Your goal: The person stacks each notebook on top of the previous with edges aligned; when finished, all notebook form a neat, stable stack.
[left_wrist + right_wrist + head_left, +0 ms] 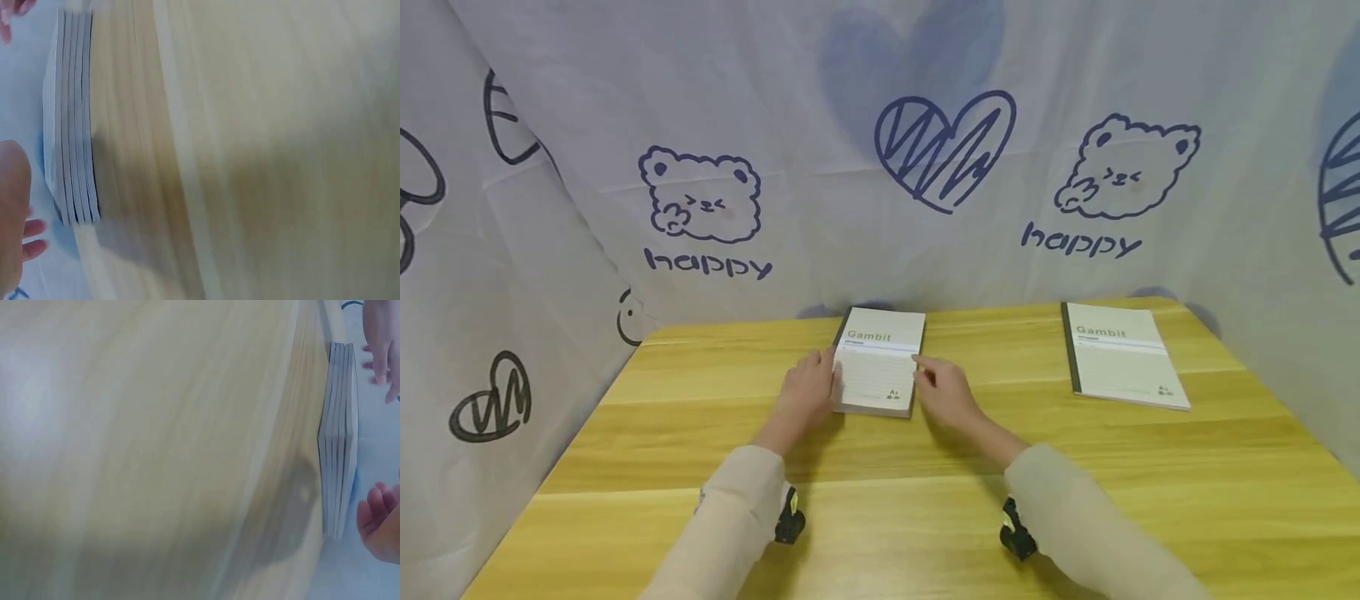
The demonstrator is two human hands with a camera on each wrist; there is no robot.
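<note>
Pale green "Gambit" notebook stack [878,360], five thick; left hand [807,389], right hand [946,392] flank it, grip relaxed, holding nothing.

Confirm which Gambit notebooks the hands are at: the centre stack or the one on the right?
The centre stack: left hand and right hand flank its sides. The single notebook lies apart near the table's right edge, untouched.

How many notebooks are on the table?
6, it seems: a stack of about five, by the spines in the left wrist view, sits between the left hand and right hand; a single notebook lies at the far right.
</note>
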